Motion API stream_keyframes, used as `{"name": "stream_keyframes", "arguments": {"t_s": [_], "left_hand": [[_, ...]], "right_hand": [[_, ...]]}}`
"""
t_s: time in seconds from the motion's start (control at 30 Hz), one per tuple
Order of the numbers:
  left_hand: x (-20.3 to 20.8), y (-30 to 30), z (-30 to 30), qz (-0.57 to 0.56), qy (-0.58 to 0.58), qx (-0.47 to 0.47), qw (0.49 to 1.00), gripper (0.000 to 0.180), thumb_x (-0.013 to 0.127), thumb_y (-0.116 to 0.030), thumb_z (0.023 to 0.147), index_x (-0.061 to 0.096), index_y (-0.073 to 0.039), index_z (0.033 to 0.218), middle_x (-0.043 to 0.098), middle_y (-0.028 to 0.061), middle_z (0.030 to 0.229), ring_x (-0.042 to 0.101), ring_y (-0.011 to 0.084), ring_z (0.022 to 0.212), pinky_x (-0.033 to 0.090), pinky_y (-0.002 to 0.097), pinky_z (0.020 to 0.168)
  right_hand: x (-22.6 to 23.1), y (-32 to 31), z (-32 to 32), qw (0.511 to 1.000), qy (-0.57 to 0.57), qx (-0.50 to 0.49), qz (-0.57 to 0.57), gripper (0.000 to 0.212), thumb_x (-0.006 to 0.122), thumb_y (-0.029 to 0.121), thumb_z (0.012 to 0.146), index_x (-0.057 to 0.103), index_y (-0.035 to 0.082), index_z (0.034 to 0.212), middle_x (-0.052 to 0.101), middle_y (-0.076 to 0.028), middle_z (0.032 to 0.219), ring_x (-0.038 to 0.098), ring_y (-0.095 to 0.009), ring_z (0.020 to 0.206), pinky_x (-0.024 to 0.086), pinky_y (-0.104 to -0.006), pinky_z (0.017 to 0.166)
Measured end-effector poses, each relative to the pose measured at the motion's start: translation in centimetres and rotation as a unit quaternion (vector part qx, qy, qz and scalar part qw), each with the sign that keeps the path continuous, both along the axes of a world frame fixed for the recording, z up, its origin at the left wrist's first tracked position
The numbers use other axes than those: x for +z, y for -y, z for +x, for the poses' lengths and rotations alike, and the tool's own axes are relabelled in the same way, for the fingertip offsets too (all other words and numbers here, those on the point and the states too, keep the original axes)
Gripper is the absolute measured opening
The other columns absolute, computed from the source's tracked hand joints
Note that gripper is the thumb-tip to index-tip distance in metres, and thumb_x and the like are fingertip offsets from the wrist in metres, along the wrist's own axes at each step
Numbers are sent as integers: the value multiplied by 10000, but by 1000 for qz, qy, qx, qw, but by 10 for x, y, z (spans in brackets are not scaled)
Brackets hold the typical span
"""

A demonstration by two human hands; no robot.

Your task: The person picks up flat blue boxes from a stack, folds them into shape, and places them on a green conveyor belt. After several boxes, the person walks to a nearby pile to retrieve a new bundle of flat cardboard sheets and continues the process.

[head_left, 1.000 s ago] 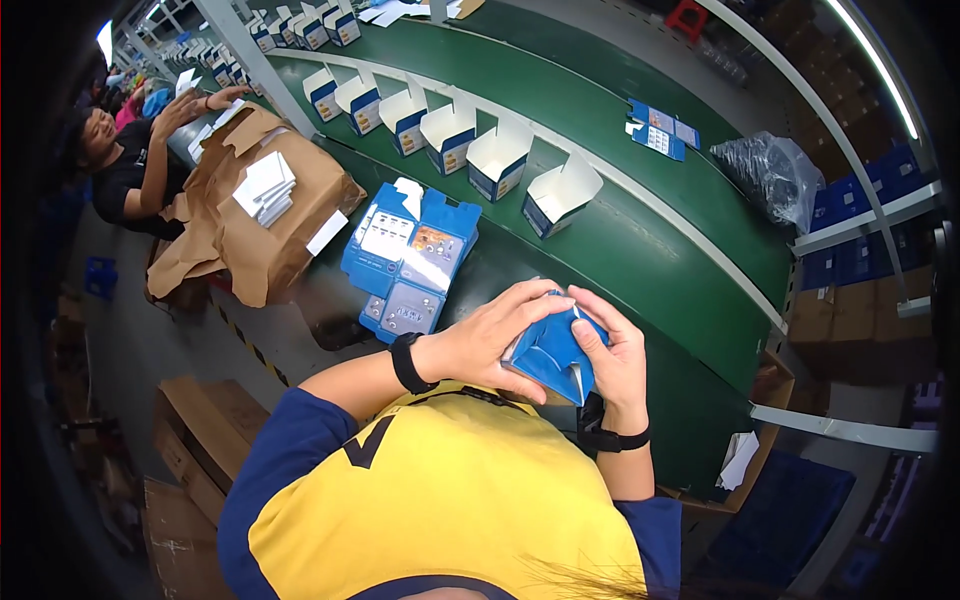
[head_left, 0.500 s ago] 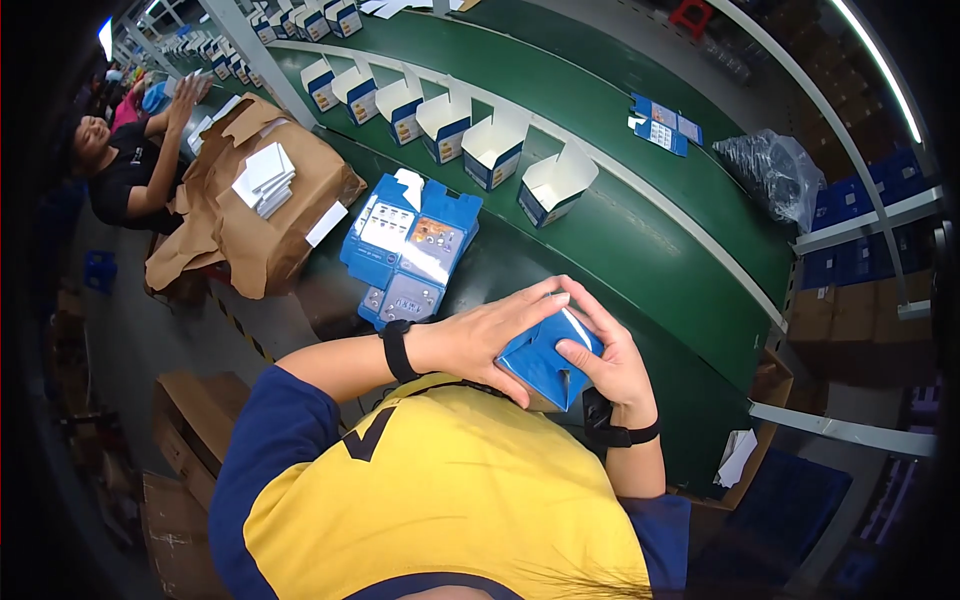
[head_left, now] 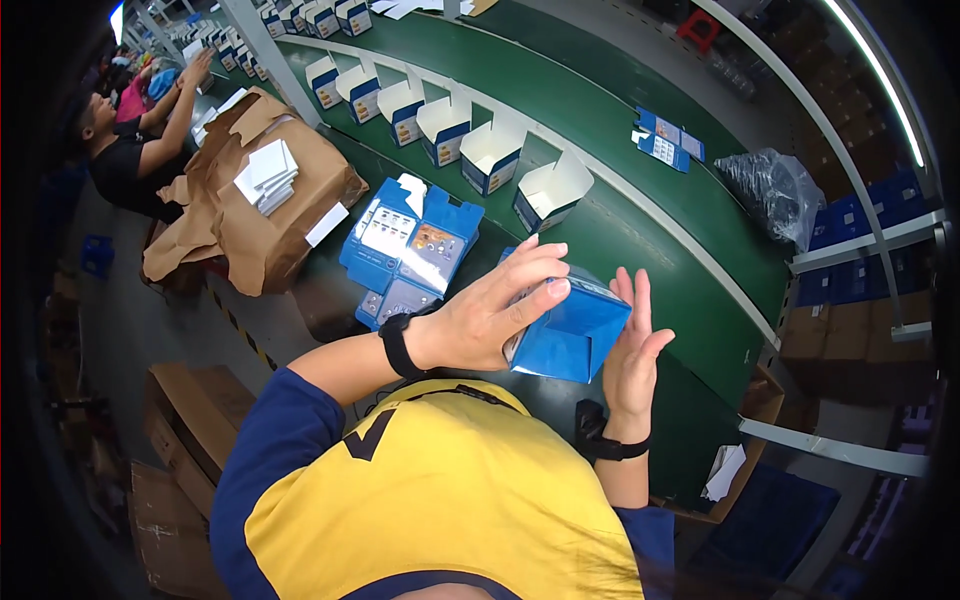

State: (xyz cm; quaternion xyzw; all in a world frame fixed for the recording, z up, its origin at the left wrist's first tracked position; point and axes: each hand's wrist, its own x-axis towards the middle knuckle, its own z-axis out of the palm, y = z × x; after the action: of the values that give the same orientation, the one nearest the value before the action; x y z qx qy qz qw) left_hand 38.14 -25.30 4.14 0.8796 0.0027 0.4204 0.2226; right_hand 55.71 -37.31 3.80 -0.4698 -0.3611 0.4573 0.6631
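Observation:
A blue carton [head_left: 566, 335] is held up in front of my chest, tilted, with a folded blue end facing me. My left hand [head_left: 490, 310] grips its left side, thumb and fingers over the upper edge. At the carton's right side, my right hand [head_left: 632, 360] is open, fingers stretched upward and thumb apart; whether its palm touches the carton I cannot tell. Left of my hands lies a stack of flat blue cartons [head_left: 412, 240] on the dark work surface.
Open-topped cartons [head_left: 492, 157] stand in a row on the green conveyor [head_left: 640, 275]. A brown paper wrapping [head_left: 310, 185] at left holds white folded papers [head_left: 266, 177]. A flattened carton [head_left: 668, 140] and a plastic bag [head_left: 770, 195] lie farther right. A co-worker [head_left: 140, 150] works at far left.
My right hand has opened off the carton's blue end and shifted right. The carton has turned and moved slightly up and right in my left hand. The co-worker's head has turned.

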Motion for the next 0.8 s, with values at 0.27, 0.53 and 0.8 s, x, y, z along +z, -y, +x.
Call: {"name": "stream_keyframes", "arguments": {"t_s": [0.27,0.53,0.8], "left_hand": [[-18,19,22,-104,93,-11,990,797,705,-219,729,261,-49,1368,350,190,1284,317,438,1261,211,614,1031],[-18,9,8,137,24,-106,985,787,652,-148,770,254,-476,1365,273,125,1405,239,391,1336,142,657,1040],[3,-24,-39,-25,-330,224,917,870,699,-199,725,203,-304,1432,239,205,1449,268,409,1321,180,666,1014]], "right_hand": [[9,-23,-25,999,25,-22,29,875,165,715,848,109,91,1458,120,-170,1500,125,-282,1385,97,-418,1120],[-28,0,12,928,-288,103,-213,636,465,451,912,348,2,1347,522,-158,1236,558,-296,1080,479,-409,902],[-56,-28,78,986,24,-21,-165,723,660,60,758,284,11,1374,443,-161,1300,468,-277,1165,365,-388,1015]]}}
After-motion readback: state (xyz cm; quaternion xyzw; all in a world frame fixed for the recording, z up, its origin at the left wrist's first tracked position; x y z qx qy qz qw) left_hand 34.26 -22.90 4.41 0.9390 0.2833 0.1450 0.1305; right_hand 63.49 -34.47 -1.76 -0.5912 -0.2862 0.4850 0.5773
